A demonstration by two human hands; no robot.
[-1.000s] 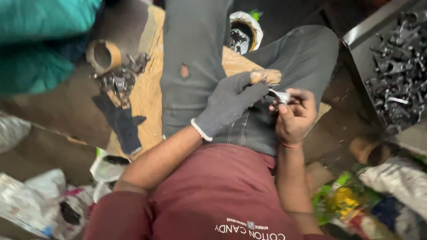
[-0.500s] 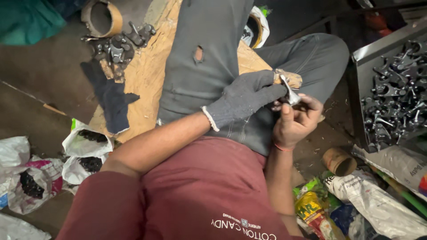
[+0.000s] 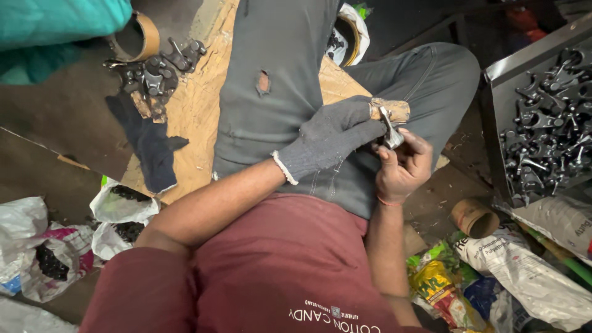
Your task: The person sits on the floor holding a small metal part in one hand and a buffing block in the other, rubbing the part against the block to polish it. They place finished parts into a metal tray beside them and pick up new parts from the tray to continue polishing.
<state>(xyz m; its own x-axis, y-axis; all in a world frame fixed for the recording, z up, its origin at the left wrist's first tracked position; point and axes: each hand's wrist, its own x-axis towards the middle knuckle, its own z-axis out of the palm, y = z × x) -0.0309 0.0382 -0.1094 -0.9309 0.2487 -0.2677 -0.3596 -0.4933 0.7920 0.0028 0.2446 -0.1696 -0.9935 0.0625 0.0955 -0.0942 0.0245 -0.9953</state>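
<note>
Cluttered workshop floor, w/ parts tray (image 3: 493, 123) at right: gloved left hand (image 3: 330, 139) has shifted its wooden tool (image 3: 390, 111) onto metal part (image 3: 393, 137), pinched in bare right hand (image 3: 404, 166).

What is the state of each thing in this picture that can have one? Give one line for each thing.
Left hand: gloved, fingers closed around a wooden handle.
Right hand: bare, fingers pinching a small metal part.
Metal tray: filled with dark metal parts.
Trouser leg: torn, small hole.
Dark glove: lying flat on the board, unworn.
White bags: open, dark pieces inside.
</note>
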